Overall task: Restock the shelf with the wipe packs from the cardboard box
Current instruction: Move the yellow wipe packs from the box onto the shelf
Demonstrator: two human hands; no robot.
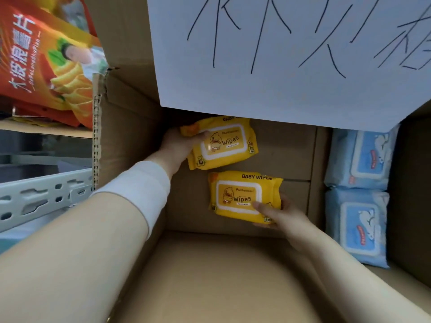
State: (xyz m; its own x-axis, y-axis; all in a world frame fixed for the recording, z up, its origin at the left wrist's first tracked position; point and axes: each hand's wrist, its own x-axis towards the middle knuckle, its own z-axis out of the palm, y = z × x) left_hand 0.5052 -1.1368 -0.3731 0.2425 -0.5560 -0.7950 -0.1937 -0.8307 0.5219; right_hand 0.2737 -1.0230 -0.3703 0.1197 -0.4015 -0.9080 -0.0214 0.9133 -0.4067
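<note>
Shop stockroom: slotted metal shelf [44, 194] at left, snack bags [44, 66] upper left, cardboard box [198, 276] of wipe packs [356, 157].

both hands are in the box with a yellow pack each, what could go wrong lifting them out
The left hand grips the upper yellow pack by one end and the right hand holds the lower yellow pack by a corner, so either might slip. The white paper sheet overhangs the upper pack; lifting straight up could snag it.
</note>
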